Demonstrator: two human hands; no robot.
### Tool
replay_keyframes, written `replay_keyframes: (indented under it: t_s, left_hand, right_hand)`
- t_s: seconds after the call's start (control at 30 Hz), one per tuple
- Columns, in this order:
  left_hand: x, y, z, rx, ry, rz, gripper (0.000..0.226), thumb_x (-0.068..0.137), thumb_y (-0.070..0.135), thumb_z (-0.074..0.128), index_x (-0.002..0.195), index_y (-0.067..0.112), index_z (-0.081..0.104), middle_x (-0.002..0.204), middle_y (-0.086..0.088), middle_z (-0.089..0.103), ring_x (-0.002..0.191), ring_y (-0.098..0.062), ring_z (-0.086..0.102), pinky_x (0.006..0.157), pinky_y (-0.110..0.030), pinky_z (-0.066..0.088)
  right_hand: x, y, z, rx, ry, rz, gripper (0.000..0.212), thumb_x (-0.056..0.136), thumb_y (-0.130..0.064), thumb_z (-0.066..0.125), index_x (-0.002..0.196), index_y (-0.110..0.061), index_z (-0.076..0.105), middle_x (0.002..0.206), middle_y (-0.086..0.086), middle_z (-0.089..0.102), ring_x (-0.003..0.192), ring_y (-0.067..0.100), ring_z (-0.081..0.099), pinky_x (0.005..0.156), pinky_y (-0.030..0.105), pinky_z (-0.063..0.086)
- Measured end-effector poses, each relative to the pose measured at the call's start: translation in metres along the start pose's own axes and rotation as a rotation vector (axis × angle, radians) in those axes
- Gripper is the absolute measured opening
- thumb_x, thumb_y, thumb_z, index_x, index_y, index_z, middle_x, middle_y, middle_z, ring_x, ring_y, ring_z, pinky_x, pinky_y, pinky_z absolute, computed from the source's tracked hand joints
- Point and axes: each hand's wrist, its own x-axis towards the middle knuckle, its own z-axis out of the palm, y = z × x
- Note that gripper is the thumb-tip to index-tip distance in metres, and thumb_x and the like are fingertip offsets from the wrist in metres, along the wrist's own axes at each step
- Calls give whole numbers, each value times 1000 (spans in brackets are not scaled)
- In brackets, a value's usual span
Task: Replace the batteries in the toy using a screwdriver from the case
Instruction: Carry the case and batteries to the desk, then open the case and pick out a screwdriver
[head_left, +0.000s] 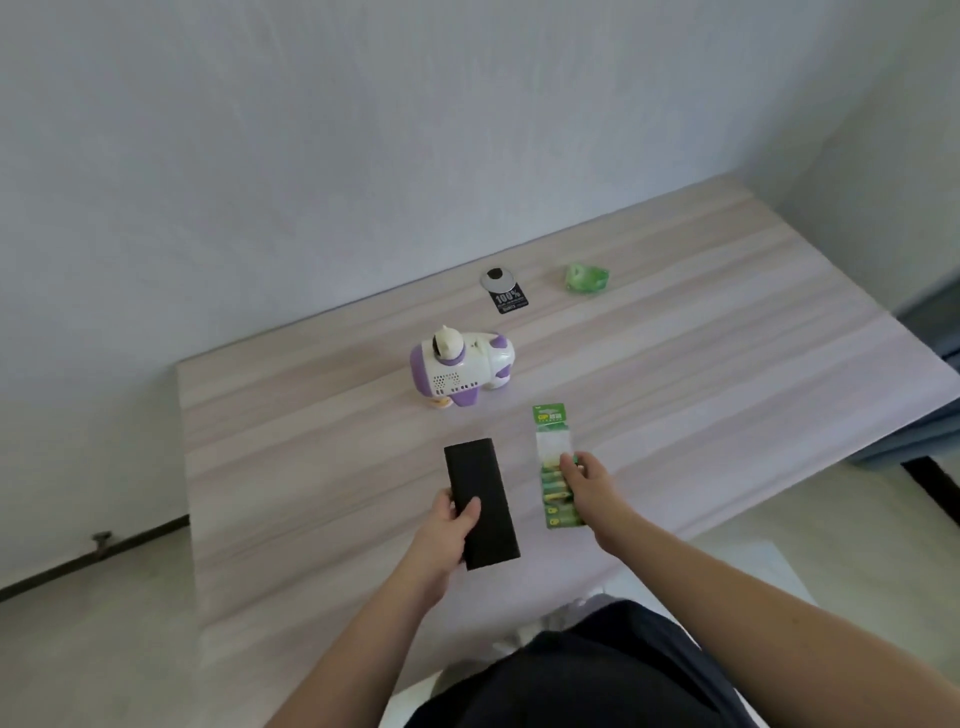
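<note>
With the left hand (451, 522) gripping the flat black rectangular case (480, 501) and the right hand (584, 480) pinching the green battery blister pack (556, 467), both are sitting near the pale wooden desk's (675, 364) front edge, risking a slip.

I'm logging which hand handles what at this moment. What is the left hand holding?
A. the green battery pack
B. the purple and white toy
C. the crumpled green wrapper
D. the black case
D: the left hand grips the black case on the table, with the thumb lying across its top, while the right hand rests on the battery pack.
</note>
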Motion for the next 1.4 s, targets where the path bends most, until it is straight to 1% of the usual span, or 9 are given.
replay_keyframes:
  t_s: [0.13,0.27,0.33,0.5,0.73,0.9,1.03,1.13,1.4]
  left_hand:
    - [15,-4,4,57,10,-49,29,97,22,57,124,16,47,118,-9,64,103,-25,64,73,-35,55]
    - [20,-7,22,2,95,-89,25,97,17,57,121,15,49,111,-7,65,97,-24,65,71,-37,55]
    - [28,-8,30,-18,126,-101,28,96,18,59,122,15,50,114,-8,66,100,-26,66,73,-38,55]
    - [41,-5,46,-57,180,-123,26,95,17,61,118,20,52,115,-5,65,102,-24,65,74,-38,54]
    - [46,-6,54,-58,250,-90,29,94,16,62,121,20,53,117,-5,65,103,-23,64,73,-35,52]
    - [43,-6,61,34,254,-71,32,95,17,61,126,18,52,118,-4,63,101,-19,63,66,-26,50]
    - [44,-13,68,58,299,-22,34,94,11,60,128,10,53,121,-7,64,103,-18,64,77,-23,53]
    - [44,-16,72,50,343,-32,38,92,12,64,128,11,50,123,-9,63,107,-22,64,86,-33,55]
    - [37,-9,73,31,382,10,29,91,14,67,116,13,54,108,-6,68,92,-19,69,67,-27,56]
  right_hand:
    - [24,-2,-16,-126,0,-32,25,98,-42,47,104,-19,56,95,12,66,83,29,69,74,49,59]
    - [39,-13,-32,-326,6,-123,21,101,-32,44,111,-15,52,81,-2,57,68,11,57,51,25,43]
    - [50,-10,-39,-407,-19,-137,21,101,-31,44,113,-15,51,79,-5,55,66,8,53,49,23,38]
    - [70,-9,-51,-542,-36,-157,24,99,-34,47,113,-16,54,81,-5,58,67,11,56,53,26,41]
    - [89,-7,-62,-705,-81,-228,29,97,-38,49,110,-13,57,95,3,58,91,25,60,69,31,44]
    - [97,-6,-62,-680,-104,-286,33,95,-37,54,120,-15,53,113,3,50,93,20,56,74,29,44]
    - [104,-4,-68,-699,-95,-327,30,92,-38,59,113,-17,54,105,0,51,90,18,56,74,28,44]
    - [106,-2,-70,-711,-90,-333,31,90,-40,61,110,-18,55,101,-1,51,84,16,52,71,27,42]
    - [106,-19,-79,-764,-114,-285,40,95,-40,50,127,-17,46,121,5,52,100,24,58,74,31,43]
